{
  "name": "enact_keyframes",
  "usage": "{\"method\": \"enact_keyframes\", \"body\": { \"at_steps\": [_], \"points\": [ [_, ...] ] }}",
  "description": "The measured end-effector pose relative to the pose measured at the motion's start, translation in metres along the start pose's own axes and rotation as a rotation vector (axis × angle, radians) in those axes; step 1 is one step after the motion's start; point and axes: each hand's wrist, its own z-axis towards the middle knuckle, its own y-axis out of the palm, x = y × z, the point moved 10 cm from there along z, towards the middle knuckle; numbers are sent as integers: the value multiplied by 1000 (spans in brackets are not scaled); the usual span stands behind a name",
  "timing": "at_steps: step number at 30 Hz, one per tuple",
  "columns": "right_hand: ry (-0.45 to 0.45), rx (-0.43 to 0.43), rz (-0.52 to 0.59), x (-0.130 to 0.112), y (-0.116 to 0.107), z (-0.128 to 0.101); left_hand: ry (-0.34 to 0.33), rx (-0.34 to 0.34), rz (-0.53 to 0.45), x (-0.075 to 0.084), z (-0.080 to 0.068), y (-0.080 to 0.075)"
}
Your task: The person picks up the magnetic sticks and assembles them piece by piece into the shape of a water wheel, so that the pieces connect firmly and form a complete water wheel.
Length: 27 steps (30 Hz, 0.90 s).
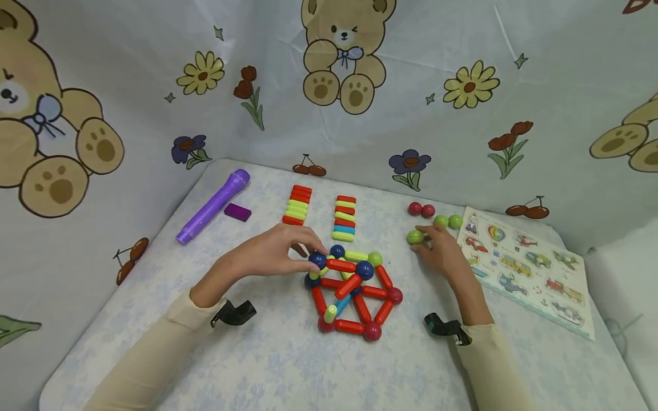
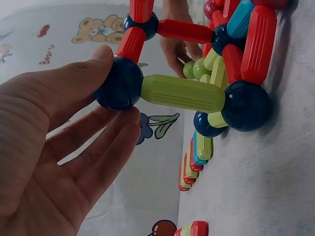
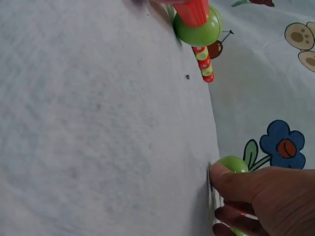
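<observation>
Pinched between thumb and fingertips, a dark blue ball (image 2: 119,83) sits in the grip of the left hand (image 1: 272,254); the left wrist view shows the thumb on top of the ball and the other fingers, only loosely bent, beneath it. That ball is a raised corner of the rod-and-ball frame (image 1: 352,294), joined to a lime green rod (image 2: 183,93) that runs down to a second dark blue ball (image 2: 246,105) resting on the surface (image 1: 267,365). Red rods (image 2: 184,30) branch from a third blue ball higher in the frame.

Right of the frame, the right hand (image 1: 442,254) has its thumb and fingertips curled onto a loose green ball (image 1: 415,236), which lies on the surface; the right wrist view shows the thumb tip pressed against this ball (image 3: 232,164). Two more green balls (image 1: 448,221) lie just beyond that hand, and two red balls (image 1: 421,209) a little further back, all to the right of the frame.

Behind the frame stand two rows of spare rods (image 1: 321,212), red, lime and one blue, lying side by side. Well to the frame's left rear are a purple toy microphone (image 1: 213,206) and a small purple block (image 1: 237,212) just beside it. A vehicle picture puzzle board (image 1: 529,268) lies to the frame's right, past the right hand. A cloth printed with bears and flowers (image 1: 462,85) hangs around the surface.
</observation>
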Motion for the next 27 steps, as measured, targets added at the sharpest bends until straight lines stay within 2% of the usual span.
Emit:
{"method": "enact_keyframes", "body": {
  "at_steps": [6, 9, 12, 14, 16, 18, 20, 22, 25, 27],
  "points": [
    [-81, 19, 18, -19, -2, -7, -12, -12, -17, 0, 1, 0],
    [-84, 45, 37, -32, -14, -12, -14, -17, -29, 0, 1, 1],
    [-131, 103, 94, -58, -34, -19, -17, -15, -35, -1, 1, 0],
    [-217, 157, 136, -86, -48, -27, -16, -12, -40, -1, 1, 0],
    [-344, 199, 169, -120, -58, -41, -12, -10, -41, -1, 1, 0],
    [-483, 201, 208, -156, -62, -58, -8, -11, -41, -2, 2, 0],
    [-617, 143, 262, -189, -58, -76, -1, -11, -47, -1, 2, 0],
    [-709, 39, 298, -216, -45, -91, 9, -12, -51, -1, 2, 0],
    [-786, -103, 277, -244, -23, -107, 21, -12, -60, 0, 2, 0],
    [-819, -151, 216, -254, -9, -114, 21, -13, -63, 0, 1, 0]
  ]
}}
